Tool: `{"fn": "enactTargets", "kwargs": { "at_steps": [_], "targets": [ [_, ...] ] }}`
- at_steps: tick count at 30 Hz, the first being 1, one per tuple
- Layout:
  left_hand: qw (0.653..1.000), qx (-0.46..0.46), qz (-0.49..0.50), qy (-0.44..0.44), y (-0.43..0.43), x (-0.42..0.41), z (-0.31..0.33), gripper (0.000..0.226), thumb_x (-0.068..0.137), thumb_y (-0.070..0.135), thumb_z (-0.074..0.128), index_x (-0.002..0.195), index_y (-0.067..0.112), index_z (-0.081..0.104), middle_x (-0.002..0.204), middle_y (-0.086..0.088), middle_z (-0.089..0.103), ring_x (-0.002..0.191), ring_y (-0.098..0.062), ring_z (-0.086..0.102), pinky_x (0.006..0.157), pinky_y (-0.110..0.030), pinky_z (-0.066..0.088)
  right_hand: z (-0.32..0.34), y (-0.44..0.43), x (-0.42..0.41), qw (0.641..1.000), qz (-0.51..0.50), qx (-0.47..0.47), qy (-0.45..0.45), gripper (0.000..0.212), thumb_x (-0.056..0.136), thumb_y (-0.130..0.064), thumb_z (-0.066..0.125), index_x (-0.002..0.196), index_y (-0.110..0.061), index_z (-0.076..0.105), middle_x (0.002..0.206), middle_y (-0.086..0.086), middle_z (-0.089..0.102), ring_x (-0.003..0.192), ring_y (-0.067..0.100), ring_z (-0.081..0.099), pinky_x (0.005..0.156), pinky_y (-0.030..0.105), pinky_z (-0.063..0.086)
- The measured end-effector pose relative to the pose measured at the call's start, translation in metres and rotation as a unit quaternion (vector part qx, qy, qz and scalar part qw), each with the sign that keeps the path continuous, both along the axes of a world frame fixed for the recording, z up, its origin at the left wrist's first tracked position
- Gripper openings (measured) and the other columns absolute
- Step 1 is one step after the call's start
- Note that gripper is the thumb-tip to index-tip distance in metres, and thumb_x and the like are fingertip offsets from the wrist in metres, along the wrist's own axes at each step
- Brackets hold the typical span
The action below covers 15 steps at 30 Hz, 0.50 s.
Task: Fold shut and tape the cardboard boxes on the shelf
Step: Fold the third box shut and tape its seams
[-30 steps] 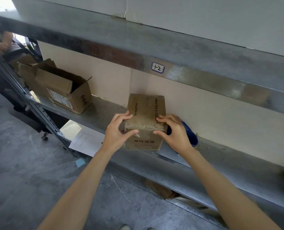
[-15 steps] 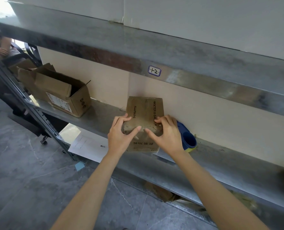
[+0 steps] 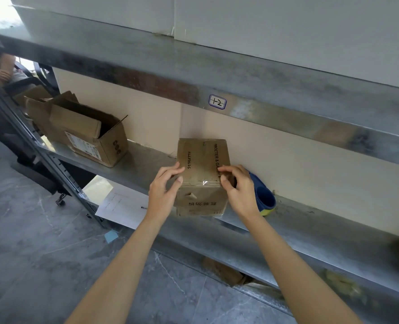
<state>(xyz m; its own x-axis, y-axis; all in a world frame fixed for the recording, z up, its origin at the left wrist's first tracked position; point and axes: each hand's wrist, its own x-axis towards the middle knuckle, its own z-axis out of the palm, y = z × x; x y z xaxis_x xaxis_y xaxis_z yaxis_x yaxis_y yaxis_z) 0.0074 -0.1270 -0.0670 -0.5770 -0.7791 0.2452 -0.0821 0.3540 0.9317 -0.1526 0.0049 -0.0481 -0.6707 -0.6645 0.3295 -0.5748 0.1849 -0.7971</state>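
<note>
Currently | closed box [image 3: 203,160] sits on shelf [image 3: 310,232] near its front edge | left grip [image 3: 163,192] and right grip [image 3: 238,190] each clasp a near top corner | blue tape dispenser [image 3: 265,198] just right of it, partly hidden behind right grip | open box [image 3: 84,134] well left | count: two boxes, one dispenser, two grips

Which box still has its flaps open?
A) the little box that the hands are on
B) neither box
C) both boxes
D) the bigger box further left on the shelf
D: the bigger box at the left end of the shelf has its flaps standing up and its inside showing, while the little box is folded shut on top.
</note>
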Motion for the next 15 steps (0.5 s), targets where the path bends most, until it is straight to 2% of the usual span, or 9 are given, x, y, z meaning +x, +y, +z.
{"fn": "enactTargets", "kwargs": {
  "at_steps": [3, 7, 11, 15],
  "targets": [
    [1.0, 0.016, 0.0, 0.013, 0.002, 0.0, 0.0, 0.025, 0.098, 0.012, 0.059, 0.119, 0.02, 0.069, 0.128, 0.007, 0.059, 0.123, -0.006, 0.053, 0.109, -0.044, 0.044, 0.002, 0.01, -0.008, 0.999, 0.04, 0.02, 0.012, 0.023, 0.097, -0.011, 0.055, 0.117, -0.011, 0.066, 0.115, -0.001, 0.065, 0.109, 0.014, 0.056, 0.095, 0.028, 0.045],
    [1.0, 0.028, 0.009, 0.01, 0.002, -0.002, 0.0, 0.031, 0.098, 0.001, 0.054, 0.12, 0.017, 0.069, 0.127, 0.007, 0.06, 0.123, -0.005, 0.053, 0.109, -0.04, 0.045, 0.001, 0.017, -0.014, 0.998, 0.062, 0.032, -0.001, 0.029, 0.099, -0.01, 0.051, 0.124, -0.018, 0.062, 0.121, -0.01, 0.062, 0.112, 0.004, 0.054, 0.093, 0.013, 0.041],
    [1.0, 0.023, -0.003, 0.006, 0.002, -0.001, 0.001, 0.033, 0.099, 0.0, 0.051, 0.122, 0.016, 0.068, 0.129, 0.006, 0.059, 0.125, -0.006, 0.052, 0.107, -0.035, 0.046, -0.001, 0.014, -0.013, 0.998, 0.052, 0.016, -0.022, 0.03, 0.098, -0.004, 0.051, 0.123, -0.017, 0.061, 0.119, -0.01, 0.063, 0.113, 0.003, 0.055, 0.095, 0.015, 0.042],
    [0.999, 0.04, -0.028, 0.003, -0.001, 0.004, 0.002, 0.032, 0.1, 0.004, 0.051, 0.125, 0.016, 0.067, 0.132, 0.007, 0.057, 0.126, -0.01, 0.052, 0.105, -0.045, 0.047, 0.001, 0.017, -0.015, 0.998, 0.061, 0.033, -0.014, 0.029, 0.098, -0.011, 0.054, 0.125, -0.018, 0.059, 0.121, -0.012, 0.062, 0.111, 0.003, 0.055, 0.093, 0.012, 0.042]
  ]
}}
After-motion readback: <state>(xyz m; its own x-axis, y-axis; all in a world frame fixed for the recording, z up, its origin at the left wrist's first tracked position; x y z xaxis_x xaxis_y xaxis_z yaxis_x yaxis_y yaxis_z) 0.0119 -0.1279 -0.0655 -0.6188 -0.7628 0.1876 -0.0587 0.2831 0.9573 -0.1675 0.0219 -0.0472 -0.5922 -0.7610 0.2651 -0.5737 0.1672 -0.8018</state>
